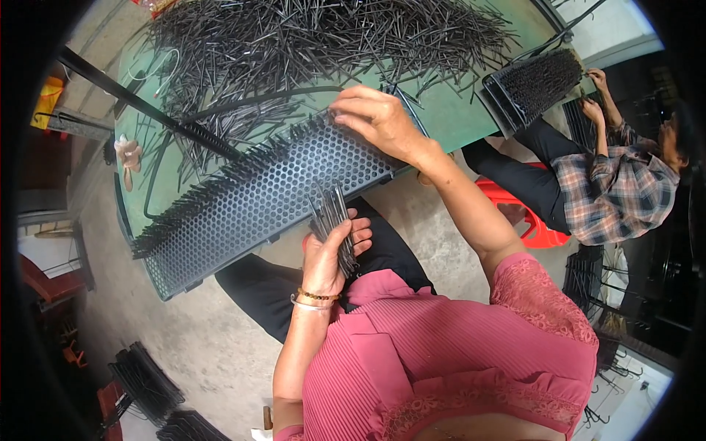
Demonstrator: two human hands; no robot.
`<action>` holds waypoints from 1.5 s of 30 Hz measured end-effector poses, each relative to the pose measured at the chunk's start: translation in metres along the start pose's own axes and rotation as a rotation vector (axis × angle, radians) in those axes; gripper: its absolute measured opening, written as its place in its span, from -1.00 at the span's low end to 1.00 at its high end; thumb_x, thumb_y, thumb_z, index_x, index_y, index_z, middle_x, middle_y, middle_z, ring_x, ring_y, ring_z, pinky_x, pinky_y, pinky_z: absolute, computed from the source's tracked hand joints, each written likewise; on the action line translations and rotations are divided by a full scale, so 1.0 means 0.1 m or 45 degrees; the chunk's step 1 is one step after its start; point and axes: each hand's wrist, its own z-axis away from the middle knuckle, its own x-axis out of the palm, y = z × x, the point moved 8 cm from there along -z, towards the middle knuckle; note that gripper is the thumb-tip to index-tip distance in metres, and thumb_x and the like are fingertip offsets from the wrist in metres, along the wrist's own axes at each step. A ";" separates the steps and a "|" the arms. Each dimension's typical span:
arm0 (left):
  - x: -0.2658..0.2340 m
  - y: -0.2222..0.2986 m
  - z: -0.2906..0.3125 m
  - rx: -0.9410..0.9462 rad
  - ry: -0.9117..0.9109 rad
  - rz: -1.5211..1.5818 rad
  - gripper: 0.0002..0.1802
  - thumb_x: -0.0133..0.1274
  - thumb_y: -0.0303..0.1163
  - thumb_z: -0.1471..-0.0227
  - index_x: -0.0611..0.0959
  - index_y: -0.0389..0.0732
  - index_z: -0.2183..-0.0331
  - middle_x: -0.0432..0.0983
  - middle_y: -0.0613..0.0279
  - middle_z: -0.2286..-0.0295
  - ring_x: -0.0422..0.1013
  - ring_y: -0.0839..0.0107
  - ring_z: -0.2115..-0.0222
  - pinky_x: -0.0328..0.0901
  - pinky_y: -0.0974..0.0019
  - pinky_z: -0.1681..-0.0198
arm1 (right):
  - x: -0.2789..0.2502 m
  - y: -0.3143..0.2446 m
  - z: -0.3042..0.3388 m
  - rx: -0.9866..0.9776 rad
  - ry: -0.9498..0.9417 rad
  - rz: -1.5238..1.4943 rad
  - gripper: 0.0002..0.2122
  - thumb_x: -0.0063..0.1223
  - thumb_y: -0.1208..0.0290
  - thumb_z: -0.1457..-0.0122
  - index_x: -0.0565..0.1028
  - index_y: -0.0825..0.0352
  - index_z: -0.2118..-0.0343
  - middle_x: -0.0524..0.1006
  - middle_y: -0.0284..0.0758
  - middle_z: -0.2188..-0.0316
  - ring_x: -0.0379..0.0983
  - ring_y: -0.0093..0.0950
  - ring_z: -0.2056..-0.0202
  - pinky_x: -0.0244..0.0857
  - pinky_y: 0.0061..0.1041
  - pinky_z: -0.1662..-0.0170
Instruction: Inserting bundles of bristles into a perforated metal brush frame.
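My left hand (332,251) is closed round a bundle of thin dark sticks (329,209), their ends jutting out past the thumb. In front of me a dark panel full of round holes (272,195) slopes at the table's near edge. Dark sticks (213,187) stand in dense rows along its far side. At the right end of those rows is my right hand (382,121), thumb and fingers pinched together close to the panel. Whatever is between its fingertips is too small to make out.
A large heap of loose dark sticks (294,44) covers the far part of the green table (460,121). At the right a co-worker in a plaid shirt (607,184) sits on a red stool (540,231), hands at another stick-filled panel (537,81). A black pole (147,106) slants in from the left.
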 end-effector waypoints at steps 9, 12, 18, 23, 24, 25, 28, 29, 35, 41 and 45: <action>0.04 0.02 0.02 -0.012 -0.011 -0.010 -0.64 -0.04 -0.41 -0.09 0.41 -0.40 0.10 0.50 0.00 0.30 0.48 0.35 0.37 0.43 0.34 0.30 | -0.02 -0.05 -0.12 -0.132 0.024 0.104 -0.84 0.13 0.51 0.00 0.54 0.37 0.31 0.50 -0.26 0.31 0.46 -0.33 0.31 0.36 -0.45 0.25; 0.04 0.02 0.03 -0.026 -0.022 -0.026 -0.64 -0.04 -0.42 -0.10 0.40 -0.41 0.09 0.50 -0.01 0.30 0.48 0.36 0.37 0.43 0.35 0.30 | 0.00 -0.11 -0.15 -0.251 -0.006 0.244 -0.83 0.11 0.54 0.01 0.53 0.36 0.29 0.48 -0.27 0.33 0.43 -0.33 0.29 0.34 -0.44 0.26; 0.04 0.02 0.03 -0.012 -0.022 -0.062 -0.64 -0.03 -0.44 -0.10 0.39 -0.41 0.09 0.49 -0.02 0.29 0.48 0.35 0.36 0.44 0.35 0.31 | -0.01 -0.08 -0.10 -0.216 0.024 0.255 -0.81 0.08 0.58 0.00 0.51 0.37 0.27 0.45 -0.27 0.37 0.40 -0.32 0.33 0.31 -0.43 0.29; 0.07 0.02 0.03 -0.029 -0.043 -0.085 -0.65 -0.02 -0.45 -0.09 0.40 -0.41 0.10 0.49 -0.04 0.29 0.48 0.34 0.36 0.44 0.34 0.31 | 0.01 -0.12 -0.08 -0.292 0.021 0.209 -0.80 0.08 0.60 0.02 0.51 0.36 0.27 0.44 -0.29 0.40 0.39 -0.34 0.35 0.30 -0.43 0.28; 0.06 0.01 0.03 -0.028 -0.046 -0.090 -0.65 -0.02 -0.45 -0.09 0.40 -0.41 0.10 0.49 -0.04 0.29 0.48 0.34 0.36 0.44 0.34 0.31 | 0.02 -0.11 -0.08 -0.278 0.025 0.199 -0.80 0.09 0.59 0.04 0.51 0.35 0.29 0.43 -0.30 0.42 0.38 -0.34 0.35 0.28 -0.42 0.25; 0.04 0.00 0.03 -0.036 -0.034 -0.095 -0.66 -0.02 -0.45 -0.09 0.40 -0.41 0.10 0.49 -0.04 0.29 0.48 0.34 0.36 0.44 0.34 0.31 | 0.02 -0.11 -0.08 -0.298 0.026 0.233 -0.81 0.08 0.58 0.03 0.52 0.35 0.28 0.43 -0.30 0.43 0.38 -0.35 0.37 0.28 -0.41 0.26; 0.04 -0.01 0.02 -0.043 -0.027 -0.097 -0.66 -0.02 -0.44 -0.08 0.41 -0.40 0.11 0.50 -0.03 0.29 0.48 0.34 0.36 0.43 0.34 0.31 | -0.04 -0.07 -0.10 -0.257 0.090 0.277 -0.83 0.04 0.56 0.00 0.51 0.35 0.30 0.42 -0.31 0.44 0.37 -0.34 0.37 0.27 -0.41 0.27; 0.05 -0.01 0.01 -0.042 -0.029 -0.090 -0.66 -0.02 -0.44 -0.08 0.41 -0.40 0.11 0.50 -0.03 0.30 0.48 0.34 0.36 0.43 0.34 0.31 | -0.03 -0.08 -0.10 -0.273 0.057 0.304 -0.84 0.04 0.57 0.00 0.51 0.35 0.31 0.42 -0.30 0.44 0.37 -0.34 0.37 0.27 -0.40 0.27; 0.05 -0.02 0.02 -0.043 -0.032 -0.094 -0.66 -0.01 -0.44 -0.08 0.41 -0.39 0.11 0.50 -0.02 0.30 0.48 0.35 0.36 0.43 0.34 0.31 | 0.06 -0.09 -0.09 -0.232 -0.041 0.332 -0.84 0.06 0.53 0.00 0.49 0.35 0.30 0.39 -0.28 0.42 0.38 -0.33 0.35 0.27 -0.39 0.26; 0.03 -0.02 0.02 -0.032 -0.033 -0.086 -0.65 -0.01 -0.43 -0.08 0.41 -0.39 0.11 0.50 -0.01 0.30 0.48 0.35 0.36 0.43 0.34 0.30 | 0.02 -0.17 -0.12 -0.092 -0.037 -0.020 -0.85 0.09 0.42 -0.04 0.54 0.35 0.33 0.44 -0.28 0.38 0.41 -0.34 0.35 0.30 -0.39 0.25; 0.04 -0.03 0.01 -0.043 -0.033 -0.083 -0.65 -0.01 -0.43 -0.08 0.41 -0.39 0.10 0.50 -0.01 0.30 0.48 0.35 0.36 0.43 0.34 0.30 | 0.04 -0.15 -0.11 -0.211 -0.048 0.038 -0.87 0.09 0.44 -0.04 0.55 0.35 0.37 0.47 -0.29 0.42 0.42 -0.34 0.35 0.31 -0.39 0.27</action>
